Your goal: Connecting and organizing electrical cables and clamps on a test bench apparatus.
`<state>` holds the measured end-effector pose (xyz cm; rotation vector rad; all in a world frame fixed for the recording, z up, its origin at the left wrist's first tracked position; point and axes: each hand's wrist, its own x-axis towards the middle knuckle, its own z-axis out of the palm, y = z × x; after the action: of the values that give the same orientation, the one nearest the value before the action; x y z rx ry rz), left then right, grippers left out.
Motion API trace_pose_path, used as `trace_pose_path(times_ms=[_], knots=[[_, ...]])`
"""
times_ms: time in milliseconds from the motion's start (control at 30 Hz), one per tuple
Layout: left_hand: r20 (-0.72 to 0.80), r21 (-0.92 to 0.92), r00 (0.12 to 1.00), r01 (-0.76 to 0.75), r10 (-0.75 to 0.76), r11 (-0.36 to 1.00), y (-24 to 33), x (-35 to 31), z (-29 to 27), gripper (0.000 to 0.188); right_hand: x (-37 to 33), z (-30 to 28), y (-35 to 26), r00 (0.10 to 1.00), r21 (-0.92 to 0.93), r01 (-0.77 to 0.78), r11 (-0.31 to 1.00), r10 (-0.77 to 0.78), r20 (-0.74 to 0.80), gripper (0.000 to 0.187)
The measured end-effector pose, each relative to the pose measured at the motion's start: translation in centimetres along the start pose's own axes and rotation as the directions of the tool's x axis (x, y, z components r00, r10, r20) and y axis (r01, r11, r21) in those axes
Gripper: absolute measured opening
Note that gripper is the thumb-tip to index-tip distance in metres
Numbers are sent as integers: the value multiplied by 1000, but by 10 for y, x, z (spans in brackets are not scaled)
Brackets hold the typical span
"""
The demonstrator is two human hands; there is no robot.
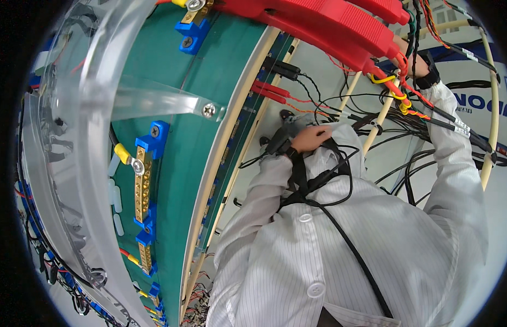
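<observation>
My left hand (312, 138) is in front of my waist, its fingers curled inward; I cannot make out what, if anything, is in them. A dark device (280, 139) sits at that wrist, with black straps and cords just below the hand. At the upper right my right hand (420, 64), with a black band at the wrist, reaches up behind wires. Its fingers are hidden by the large red ribbed plastic housing (324, 24). Red cables (398, 90) with yellow ties run down from the housing, close to the right forearm.
To the left stands a green board (177, 141) with brass terminal bars (142, 185) on blue holders, behind a clear plastic cover (100, 92). Cream-coloured rods (381, 117) and bundles of black cables (411, 163) lie around my right arm. Black and red plugs (280, 68) stick out of the board's edge.
</observation>
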<state>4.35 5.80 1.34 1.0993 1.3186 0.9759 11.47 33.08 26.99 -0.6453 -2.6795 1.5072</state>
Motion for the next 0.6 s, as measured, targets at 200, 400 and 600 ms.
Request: trace_pose_path(times_ms=[200, 400, 600], knots=[[-128, -175, 988, 58, -81, 983, 11, -10, -21, 24, 1, -1, 38, 996, 136, -73, 988, 80, -48, 37], [-53, 641, 997, -8, 55, 768, 26, -11, -27, 28, 13, 11, 81, 992, 326, -111, 939, 84, 96, 34], [291, 583, 946, -60, -140, 810, 2, -1, -20, 21, 23, 21, 118, 983, 407, -138, 903, 73, 170, 26]])
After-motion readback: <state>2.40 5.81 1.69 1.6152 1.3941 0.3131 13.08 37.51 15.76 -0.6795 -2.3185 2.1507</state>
